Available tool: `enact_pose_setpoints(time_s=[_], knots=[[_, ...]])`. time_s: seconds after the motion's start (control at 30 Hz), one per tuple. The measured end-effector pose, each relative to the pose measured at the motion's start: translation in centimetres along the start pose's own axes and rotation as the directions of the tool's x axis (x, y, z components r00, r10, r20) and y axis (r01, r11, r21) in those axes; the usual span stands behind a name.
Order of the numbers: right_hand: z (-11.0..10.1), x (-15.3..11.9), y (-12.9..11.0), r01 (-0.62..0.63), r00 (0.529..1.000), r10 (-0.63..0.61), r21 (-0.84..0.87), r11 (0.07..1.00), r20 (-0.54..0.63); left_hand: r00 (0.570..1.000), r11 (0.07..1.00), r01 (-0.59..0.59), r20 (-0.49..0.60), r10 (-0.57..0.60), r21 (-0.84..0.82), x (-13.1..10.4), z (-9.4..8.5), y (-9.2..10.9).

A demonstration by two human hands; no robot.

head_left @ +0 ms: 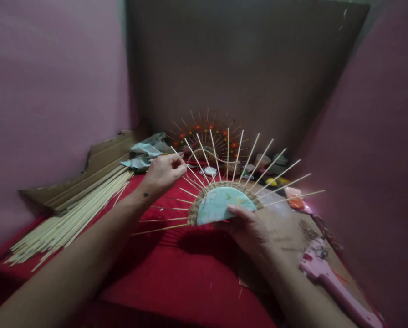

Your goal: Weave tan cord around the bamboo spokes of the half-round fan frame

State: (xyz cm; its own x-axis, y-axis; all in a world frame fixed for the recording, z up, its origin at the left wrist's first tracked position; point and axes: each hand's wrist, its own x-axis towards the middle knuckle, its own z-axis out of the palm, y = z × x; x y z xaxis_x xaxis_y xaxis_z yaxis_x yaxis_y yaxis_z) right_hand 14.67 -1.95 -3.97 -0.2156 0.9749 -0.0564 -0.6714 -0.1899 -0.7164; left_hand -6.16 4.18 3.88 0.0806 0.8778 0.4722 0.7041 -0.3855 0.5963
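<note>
My right hand grips the lower edge of a half-round fan, thumb on its front. Pale blue patterned fabric covers the middle of the fan, and a woven straw band runs round its curve. Thin wooden sticks radiate outward from the band. To the left of the fan, my left hand is closed in a pinch beside the upper left sticks. A thin pale cord loops across the sticks from its fingertips; the pinched end is partly hidden.
A bundle of loose sticks lies on the red cloth at left, beside folded cardboard. Behind the fan stands a decorated piece with orange flowers. A pink glue gun rests at right, near an orange packet.
</note>
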Motion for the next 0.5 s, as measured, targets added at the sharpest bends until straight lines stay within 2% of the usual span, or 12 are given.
enact_pose_setpoints(time_s=[0.07,0.17,0.27,0.33,0.4,0.5], knots=[[0.0,0.0,-0.1,-0.002,1.0,0.002,0.012,1.0,-0.014,0.999,0.998,0.039,-0.014,-0.04,-0.053,0.3,-0.3,0.2],[0.0,0.0,-0.1,-0.008,0.999,0.009,0.012,1.0,-0.036,0.994,0.989,0.097,0.052,-0.091,-0.108,1.0,-0.9,0.3],[0.0,0.1,0.1,-0.003,0.999,0.003,-0.011,1.0,-0.033,0.995,0.997,0.082,0.058,-0.082,0.013,1.8,-1.8,0.4],[0.0,0.1,0.3,0.002,0.999,-0.002,-0.021,1.0,-0.032,1.0,0.983,0.013,-0.028,-0.008,0.181,2.4,-2.3,0.8],[0.0,0.1,0.4,0.007,1.0,-0.008,-0.021,1.0,-0.027,0.99,0.948,-0.095,-0.067,0.121,0.304,2.8,-2.5,1.6],[0.0,0.1,0.5,0.013,1.0,-0.013,-0.013,1.0,-0.011,0.951,0.892,-0.294,0.012,0.308,0.343,3.4,-1.9,3.7]])
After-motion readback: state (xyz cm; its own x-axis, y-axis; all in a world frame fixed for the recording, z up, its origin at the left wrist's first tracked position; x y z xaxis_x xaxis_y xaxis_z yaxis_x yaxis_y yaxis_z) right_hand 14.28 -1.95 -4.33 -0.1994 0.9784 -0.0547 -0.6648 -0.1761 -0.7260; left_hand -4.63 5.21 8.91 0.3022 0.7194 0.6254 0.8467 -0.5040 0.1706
